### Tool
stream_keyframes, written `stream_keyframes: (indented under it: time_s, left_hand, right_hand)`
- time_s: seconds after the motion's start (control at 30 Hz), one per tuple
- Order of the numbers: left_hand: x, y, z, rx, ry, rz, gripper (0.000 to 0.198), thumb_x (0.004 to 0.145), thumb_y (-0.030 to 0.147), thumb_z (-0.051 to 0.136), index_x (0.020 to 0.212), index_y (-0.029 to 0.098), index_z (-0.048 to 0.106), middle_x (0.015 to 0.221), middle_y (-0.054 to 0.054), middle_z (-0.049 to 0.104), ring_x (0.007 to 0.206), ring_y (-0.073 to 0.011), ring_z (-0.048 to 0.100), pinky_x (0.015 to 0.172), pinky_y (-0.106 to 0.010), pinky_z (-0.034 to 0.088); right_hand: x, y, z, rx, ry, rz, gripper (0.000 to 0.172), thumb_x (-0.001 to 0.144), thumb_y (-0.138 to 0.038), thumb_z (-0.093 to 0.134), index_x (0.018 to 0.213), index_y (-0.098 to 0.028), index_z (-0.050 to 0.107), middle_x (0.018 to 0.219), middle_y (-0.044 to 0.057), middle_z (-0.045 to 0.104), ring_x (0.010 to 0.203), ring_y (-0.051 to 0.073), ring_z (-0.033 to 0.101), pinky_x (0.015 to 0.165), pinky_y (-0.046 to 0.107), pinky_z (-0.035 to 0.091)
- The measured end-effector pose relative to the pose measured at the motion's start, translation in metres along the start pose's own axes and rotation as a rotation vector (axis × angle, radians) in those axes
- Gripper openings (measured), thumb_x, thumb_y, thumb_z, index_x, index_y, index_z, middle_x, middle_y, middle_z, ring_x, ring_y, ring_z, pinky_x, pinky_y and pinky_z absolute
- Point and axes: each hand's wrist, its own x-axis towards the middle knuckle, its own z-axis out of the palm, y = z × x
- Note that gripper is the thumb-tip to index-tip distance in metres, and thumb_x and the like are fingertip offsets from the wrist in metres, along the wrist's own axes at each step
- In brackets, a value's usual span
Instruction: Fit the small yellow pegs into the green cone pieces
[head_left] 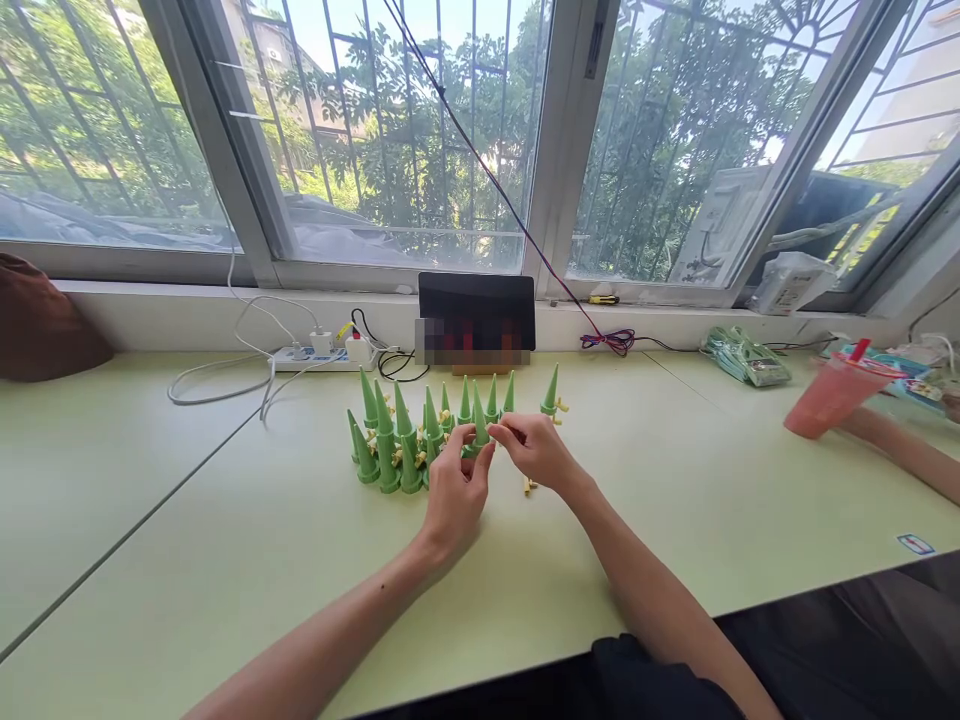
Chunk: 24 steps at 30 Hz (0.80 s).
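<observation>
Cone (pixel 480 418) upright, gripped low by my left hand (pixel 454 492); right hand (pixel 538 452) pinched at its side, on what I can't tell. Steady base and light, straight pressure look best, clear of the other cones (pixel 387 455) clustered beside and beyond.

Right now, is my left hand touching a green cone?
Touching. The head view shows your left hand gripping a green cone low down, between thumb and fingers.

Dk tablet (pixel 477 300) nr window (pixel 420 150); pwr strip (pixel 289 362) w/ plugs (pixel 358 349) to its L; red cup (pixel 832 397) far R.
</observation>
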Motion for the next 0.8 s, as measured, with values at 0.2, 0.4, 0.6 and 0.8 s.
stream_keyframes:
  time_s: [0.2,0.4,0.6,0.8]
  left_hand:
    - [-0.0008,0.0003,0.0000,0.020,-0.021,0.023,0.033,0.090,0.047,0.052,0.109,0.019,0.053,0.080,-0.001,0.064,0.041,-0.0057,0.035,0.045,-0.022,0.029]
    - [-0.0019,0.0007,0.0009,0.030,-0.028,0.017,0.036,0.090,0.048,0.052,0.111,0.018,0.053,0.073,0.001,0.061,0.041,-0.0063,0.034,0.045,-0.023,0.028]
    - [-0.0005,0.0036,-0.0003,0.011,-0.011,-0.005,0.035,0.089,0.047,0.053,0.109,0.019,0.053,0.089,-0.003,0.065,0.041,-0.0047,0.035,0.044,-0.022,0.030]
    - [0.0039,0.0007,-0.0008,-0.011,0.058,-0.036,0.036,0.088,0.049,0.054,0.107,0.019,0.054,0.097,-0.006,0.065,0.041,-0.0048,0.040,0.044,-0.022,0.034]
  right_hand:
    - [0.0000,0.0027,0.0013,-0.031,0.002,0.008,0.051,0.098,-0.050,0.037,0.058,-0.020,0.028,0.053,-0.004,0.028,0.053,0.010,0.024,0.051,0.027,0.021]
    - [0.0000,0.0017,0.0013,-0.045,0.003,0.011,0.052,0.098,-0.049,0.036,0.057,-0.019,0.028,0.052,-0.004,0.027,0.052,0.010,0.023,0.050,0.028,0.021]
    - [0.0001,-0.0009,0.0018,-0.030,0.047,0.003,0.045,0.097,-0.044,0.042,0.059,-0.019,0.037,0.053,-0.004,0.033,0.052,0.010,0.026,0.050,0.026,0.024]
    - [-0.0002,-0.0046,0.0001,0.042,0.055,-0.016,0.021,0.093,-0.036,0.050,0.084,-0.018,0.057,0.069,0.001,0.057,0.058,0.012,0.045,0.055,0.025,0.037]
